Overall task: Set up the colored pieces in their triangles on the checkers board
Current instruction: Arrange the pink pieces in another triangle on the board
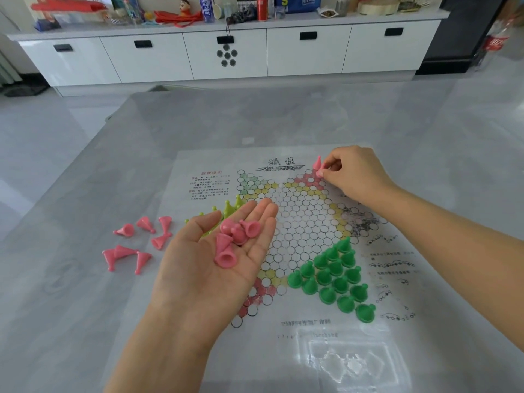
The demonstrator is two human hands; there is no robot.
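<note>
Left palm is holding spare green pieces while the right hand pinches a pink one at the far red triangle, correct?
Not quite. The head view shows the pieces lying in the open left hand are pink, not green. The rest stands: the right hand pinches a pink piece at the far red triangle.

Counts, placed from the board (300, 222): fifteen dark green pieces (334, 276) on its near-right triangle. Seven pink pieces (136, 245) lying left of it. About four pink in my left palm (215, 251), one in my right fingers (326, 173).
</note>
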